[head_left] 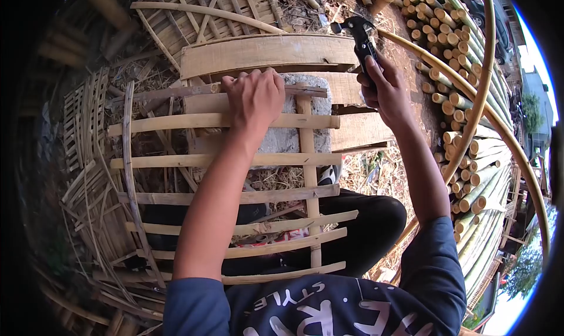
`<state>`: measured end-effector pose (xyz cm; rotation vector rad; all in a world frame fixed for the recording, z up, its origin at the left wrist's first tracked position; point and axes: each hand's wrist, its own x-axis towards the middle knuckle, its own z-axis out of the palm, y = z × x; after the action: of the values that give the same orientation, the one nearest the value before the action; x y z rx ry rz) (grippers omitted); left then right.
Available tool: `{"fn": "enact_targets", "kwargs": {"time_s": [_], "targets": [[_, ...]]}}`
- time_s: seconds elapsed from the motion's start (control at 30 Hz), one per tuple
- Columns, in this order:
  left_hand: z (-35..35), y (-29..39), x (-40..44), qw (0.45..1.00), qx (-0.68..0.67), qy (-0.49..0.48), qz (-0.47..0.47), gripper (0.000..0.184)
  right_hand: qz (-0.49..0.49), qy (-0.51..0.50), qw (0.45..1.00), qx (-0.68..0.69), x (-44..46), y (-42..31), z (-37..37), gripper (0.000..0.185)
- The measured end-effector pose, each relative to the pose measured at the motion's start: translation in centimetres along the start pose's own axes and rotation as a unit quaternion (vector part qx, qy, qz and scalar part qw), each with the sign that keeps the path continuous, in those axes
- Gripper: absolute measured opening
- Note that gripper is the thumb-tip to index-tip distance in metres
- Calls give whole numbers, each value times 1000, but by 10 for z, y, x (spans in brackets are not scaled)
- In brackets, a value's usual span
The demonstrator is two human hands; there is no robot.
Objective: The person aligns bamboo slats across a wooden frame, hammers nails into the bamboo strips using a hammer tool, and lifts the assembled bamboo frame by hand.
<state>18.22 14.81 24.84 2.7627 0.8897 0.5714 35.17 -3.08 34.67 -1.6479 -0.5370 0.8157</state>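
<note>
My left hand (255, 99) is closed on the far bamboo slat (202, 90) of a slatted bamboo frame (235, 160). Raised at the upper right, my right hand (386, 89) grips a black hammer (361, 37) by its handle, its head pointing up and to the left. The frame lies across my lap, its several slats running side to side. A bamboo crosspiece (309, 142) joins them near the right end, and a thin strip (128, 177) crosses on the left. Under the far slats is a grey concrete block (284, 141), partly hidden by the frame and my left arm.
Wooden planks (267, 52) lie just beyond the block. A large stack of cut bamboo poles (464, 101) fills the right side, with a long curved pole (484, 71) in front. Woven bamboo panels (235, 9) are at the back, and bamboo scraps (94, 218) lie to the left.
</note>
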Motion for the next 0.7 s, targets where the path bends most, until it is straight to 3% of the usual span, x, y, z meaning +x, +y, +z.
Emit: {"fn": "enact_targets", "kwargs": {"time_s": [0.03,0.07,0.13,0.2,0.23,0.27,0.33,0.37,0.4,0.47,0.5,0.53,0.6,0.63,0.67,0.7], "targets": [[2,-1,-2,1000,2,8,7,32,21,-79,968,-238,-3,-8,1,51],[4,-2,2,1000,5,23,13,32,78,-153,921,-349,-14,-15,7,51],[-2,-1,7,1000,3,2,6,32,48,-185,950,-247,-10,-17,-9,51],[0,-2,6,1000,0,13,0,32,28,-72,997,25,-15,-14,-8,50],[3,-3,4,1000,1,30,5,32,-24,-13,997,74,-13,-1,0,50],[5,-2,2,999,3,48,16,31,-33,-16,993,-108,-15,0,2,50],[2,-1,4,999,0,30,17,31,15,-135,924,-358,-20,2,3,48],[1,-1,6,1000,-3,27,11,31,12,-159,945,-286,-20,-5,-3,47],[1,-2,4,1000,-6,18,2,31,36,-121,979,-159,-21,-13,-6,46],[7,-5,4,998,-6,56,8,30,-22,-9,998,50,-15,-1,-6,46],[9,-3,1,997,-6,71,17,30,-50,3,998,-32,-11,5,-4,45],[8,-2,-1,998,-12,55,13,30,-51,-78,937,-336,-12,2,-5,48],[5,-3,3,999,-22,34,5,29,-84,-160,925,-333,-19,-3,0,48],[6,-3,2,999,-5,41,10,30,1,-112,967,-229,-21,-17,-7,47],[7,-4,1,999,-7,42,11,30,-28,-3,995,-92,-23,-20,-2,51],[8,-4,4,999,-10,48,11,30,-58,9,990,-127,-19,-16,1,52]]}}
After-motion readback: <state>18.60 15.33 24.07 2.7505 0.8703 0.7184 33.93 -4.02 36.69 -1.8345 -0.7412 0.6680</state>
